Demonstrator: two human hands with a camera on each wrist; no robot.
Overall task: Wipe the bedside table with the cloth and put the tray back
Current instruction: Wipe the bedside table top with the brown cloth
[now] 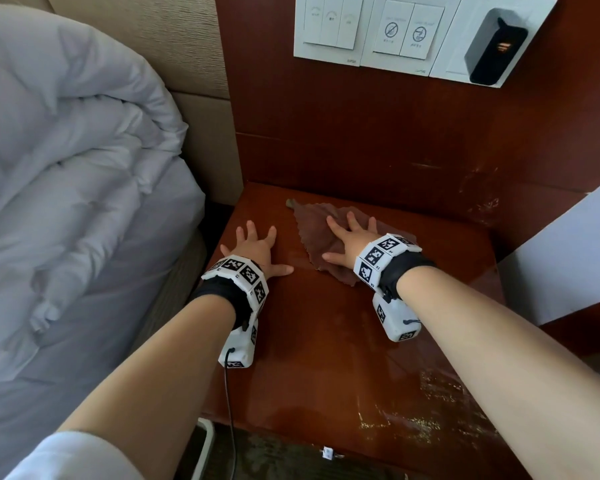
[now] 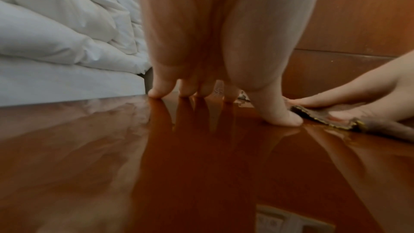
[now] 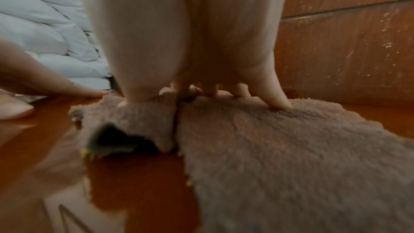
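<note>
A brown fluffy cloth (image 1: 312, 233) lies flat on the glossy reddish bedside table (image 1: 326, 341), towards its back. My right hand (image 1: 349, 233) presses flat on the cloth with fingers spread; the right wrist view shows the fingers (image 3: 277, 102) pushing into the cloth (image 3: 280, 157). My left hand (image 1: 255, 247) rests flat on the bare table top left of the cloth, its fingers spread. In the left wrist view its fingertips (image 2: 289, 120) touch the wood, with the cloth edge (image 2: 336, 121) just to their right. No tray is in view.
A bed with a rumpled white duvet (image 1: 66, 168) stands close on the left. A wooden wall panel (image 1: 378, 133) rises behind the table, carrying white switch plates (image 1: 368, 29) and a black device (image 1: 496, 46). A white wall (image 1: 568, 254) borders the right.
</note>
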